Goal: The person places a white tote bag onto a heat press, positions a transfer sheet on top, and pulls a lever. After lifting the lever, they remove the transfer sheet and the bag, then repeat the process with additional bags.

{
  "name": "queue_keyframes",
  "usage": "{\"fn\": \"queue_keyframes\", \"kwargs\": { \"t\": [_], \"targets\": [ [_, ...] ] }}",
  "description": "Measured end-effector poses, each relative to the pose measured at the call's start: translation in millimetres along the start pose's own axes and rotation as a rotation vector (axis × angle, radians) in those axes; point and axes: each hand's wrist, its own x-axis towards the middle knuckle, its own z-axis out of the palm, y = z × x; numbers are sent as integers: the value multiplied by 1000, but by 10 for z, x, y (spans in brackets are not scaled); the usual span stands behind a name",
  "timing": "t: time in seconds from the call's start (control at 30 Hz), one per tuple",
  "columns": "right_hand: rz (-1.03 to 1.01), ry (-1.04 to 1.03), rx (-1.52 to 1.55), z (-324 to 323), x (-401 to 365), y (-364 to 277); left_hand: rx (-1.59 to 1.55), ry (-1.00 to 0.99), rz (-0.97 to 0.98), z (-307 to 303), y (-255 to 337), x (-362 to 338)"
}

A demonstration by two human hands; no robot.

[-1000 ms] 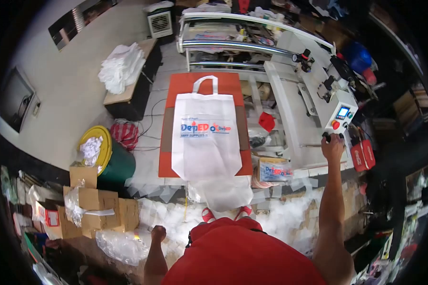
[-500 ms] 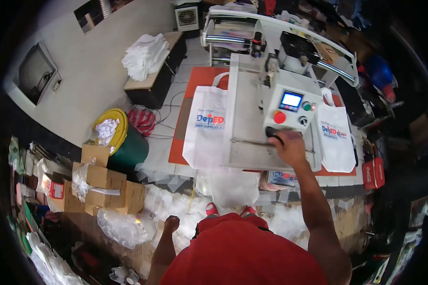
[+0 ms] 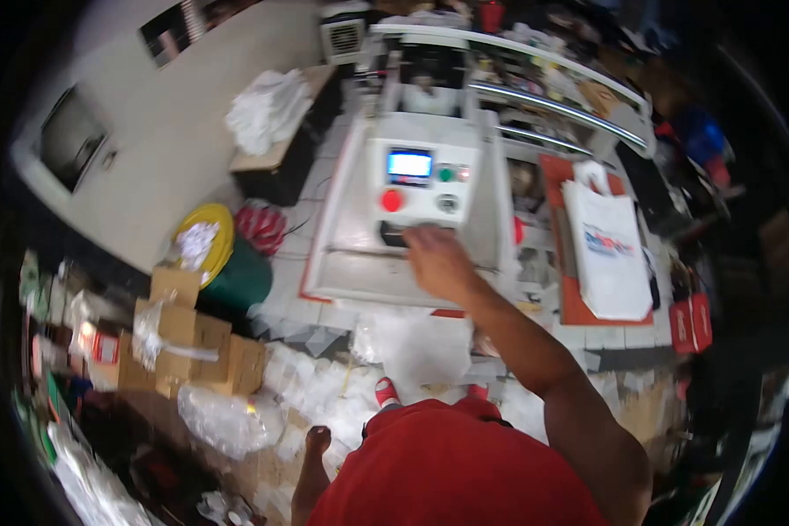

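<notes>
My right hand (image 3: 437,254) is wrapped on the black handle (image 3: 394,234) at the front of the white press head (image 3: 425,140), just below its lit screen, red button and green button. The wide plate (image 3: 351,276) of the press lies over the left board and hides the bag there. On the orange right board (image 3: 579,289) rests a white printed bag (image 3: 609,254), its handle loop toward the back. My left hand (image 3: 318,437) hangs low at my left side, away from the press, its fingers curled; whether it holds anything is too small to tell.
A green bin with a yellow lid (image 3: 237,263) stands left of the press, with cardboard boxes (image 3: 193,333) before it. White cloth (image 3: 272,110) is stacked on a side table. A red box (image 3: 691,323) is at the right. Plastic covers the floor by my feet.
The press head has slid left along its rails with my right hand on the handle, covering the left bag and baring the right board. My left hand has dropped slightly.
</notes>
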Motion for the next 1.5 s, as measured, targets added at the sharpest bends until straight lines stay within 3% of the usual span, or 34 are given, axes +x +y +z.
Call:
{"fn": "queue_keyframes", "kwargs": {
  "t": [0.1,0.2,0.27,0.37,0.4,0.5,0.6,0.63,0.7,0.77,0.83,0.87,1.03,1.1,1.13,1.2,1.27,1.5],
  "targets": [
    [-118,358,279,-261,-419,23,-144,4,57,245,-228,24],
    [-37,356,347,-628,-1204,448,-31,-29,13,391,-15,-169],
    [244,341,311,-700,-1857,1089,-35,-79,-91,541,216,-376],
    [438,431,223,-971,-2621,2132,-180,-31,-149,942,723,-809],
    [534,464,230,-1040,-2797,2452,-214,14,-68,1149,777,-898],
    [533,416,105,-1201,-3140,3392,-185,25,119,1748,1008,-1234],
    [519,350,116,-1150,-3140,3964,-82,-119,30,2073,1560,-1914],
    [459,340,115,-1100,-3077,4087,26,-139,186,2242,1397,-1915],
    [392,328,130,-1011,-2994,4205,15,-87,84,2435,1543,-2281],
    [508,109,-4,-956,-2916,4253,-71,-26,56,2513,1532,-2548],
    [511,90,-54,-943,-2856,4281,474,-250,237,2488,1477,-2696],
    [527,70,-113,-937,-2839,4295,75,-91,-84,2600,1385,-2796],
    [486,12,-61,-940,-2837,4354,-30,-37,-128,2718,915,-2888],
    [479,37,-23,-979,-2832,4319,357,16,365,2654,919,-2929],
    [463,24,-49,-974,-2836,4304,359,17,360,2647,988,-2937],
    [447,7,-75,-971,-2816,4289,113,-31,-122,2603,1369,-2991],
    [504,-103,-113,-975,-2755,4270,91,-60,-109,2609,1455,-2912],
    [456,-29,-109,-920,-2714,4525,95,6,1,2553,1568,-2674]
  ]
}}
